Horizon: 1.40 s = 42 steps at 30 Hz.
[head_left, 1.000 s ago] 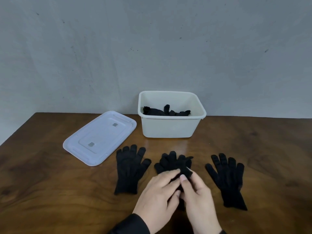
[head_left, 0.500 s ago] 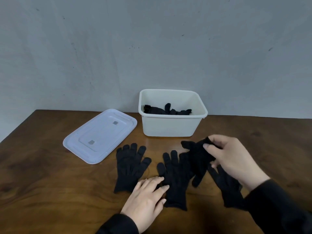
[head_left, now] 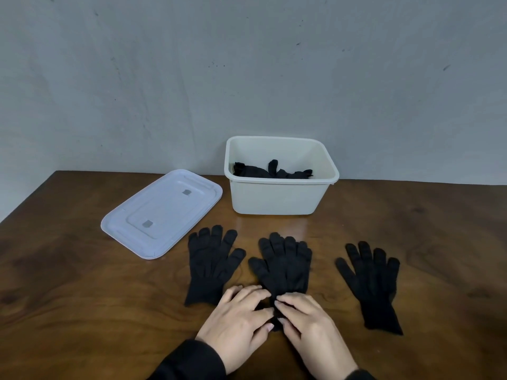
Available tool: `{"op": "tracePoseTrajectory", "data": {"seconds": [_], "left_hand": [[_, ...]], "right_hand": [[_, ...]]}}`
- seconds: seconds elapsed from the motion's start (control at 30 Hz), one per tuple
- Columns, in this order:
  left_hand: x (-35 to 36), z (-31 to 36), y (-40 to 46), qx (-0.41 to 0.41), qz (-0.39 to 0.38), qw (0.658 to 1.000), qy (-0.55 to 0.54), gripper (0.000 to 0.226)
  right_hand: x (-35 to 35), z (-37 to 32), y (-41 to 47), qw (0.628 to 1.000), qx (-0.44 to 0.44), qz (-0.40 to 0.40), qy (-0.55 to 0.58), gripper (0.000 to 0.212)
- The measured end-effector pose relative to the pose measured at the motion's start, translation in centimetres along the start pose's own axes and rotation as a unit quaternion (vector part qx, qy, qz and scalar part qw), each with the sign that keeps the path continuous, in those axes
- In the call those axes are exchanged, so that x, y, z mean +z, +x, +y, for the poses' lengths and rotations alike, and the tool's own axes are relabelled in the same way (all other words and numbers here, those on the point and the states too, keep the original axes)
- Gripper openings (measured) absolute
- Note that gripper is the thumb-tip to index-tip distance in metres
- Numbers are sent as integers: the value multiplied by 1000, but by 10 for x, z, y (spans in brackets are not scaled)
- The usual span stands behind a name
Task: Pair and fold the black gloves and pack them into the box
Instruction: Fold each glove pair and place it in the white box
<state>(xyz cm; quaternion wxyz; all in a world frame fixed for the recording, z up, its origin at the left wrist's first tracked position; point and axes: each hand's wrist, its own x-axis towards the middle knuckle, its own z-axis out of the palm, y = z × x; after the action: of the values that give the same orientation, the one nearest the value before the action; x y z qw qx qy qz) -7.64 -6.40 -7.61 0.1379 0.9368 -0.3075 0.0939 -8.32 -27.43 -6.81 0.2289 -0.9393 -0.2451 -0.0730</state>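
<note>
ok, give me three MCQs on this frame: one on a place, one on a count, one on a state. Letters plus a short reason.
1. The lid lies:
A. on the box
B. on the table, left of the box
C. under the gloves

2. Glove spots on the table outside the box:
A. one
B. three
C. five

3. The two hands are:
A. on the middle gloves' cuff
B. lifting the lid
C. inside the box

Key: B, the lid lies flat beside the box; B, left glove, middle gloves, right glove; A, left hand and right hand meet there.

Lid (head_left: 162, 213) left of box (head_left: 279, 197), gloves (head_left: 284, 263) before
</note>
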Motion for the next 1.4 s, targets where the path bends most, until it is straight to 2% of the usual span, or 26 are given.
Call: {"op": "tracePoseTrajectory", "data": {"seconds": [0.17,0.23,0.33,0.43,0.53,0.67,0.83,0.97,1.03,1.2,1.33,1.4], "left_hand": [[4,-1,1,-11,10,1000,-15,26],[2,-1,1,-23,17,999,-34,26],[-2,1,-1,-46,9,998,-45,33],[-1,2,1,-30,-27,999,2,45],[3,1,3,-27,-51,998,13,43],[4,0,2,-37,-58,998,-1,45],[1,2,4,-26,-56,998,10,54],[-2,5,5,-21,-59,998,0,71],[-1,8,7,-28,-55,998,-1,77],[4,17,10,-53,-4,998,-44,68],[10,18,11,-101,59,990,-77,33],[11,19,15,-134,69,984,-92,38]], "right_hand": [[3,3,-5,1000,-2,22,-8,32],[-5,2,-7,1000,-4,24,2,36],[-14,12,-14,999,29,34,22,30],[-19,25,-21,999,37,-22,26,41],[-26,28,-20,994,8,-104,17,49],[-29,28,-15,990,3,-142,-4,64],[-15,18,-14,998,28,-50,-40,50],[-7,11,-10,998,55,-18,-38,52],[-7,11,-9,998,57,-1,-25,43],[-13,10,-16,996,74,16,43,20],[-20,11,-20,979,158,-6,127,13],[-24,12,-15,967,191,-9,170,11]]}}
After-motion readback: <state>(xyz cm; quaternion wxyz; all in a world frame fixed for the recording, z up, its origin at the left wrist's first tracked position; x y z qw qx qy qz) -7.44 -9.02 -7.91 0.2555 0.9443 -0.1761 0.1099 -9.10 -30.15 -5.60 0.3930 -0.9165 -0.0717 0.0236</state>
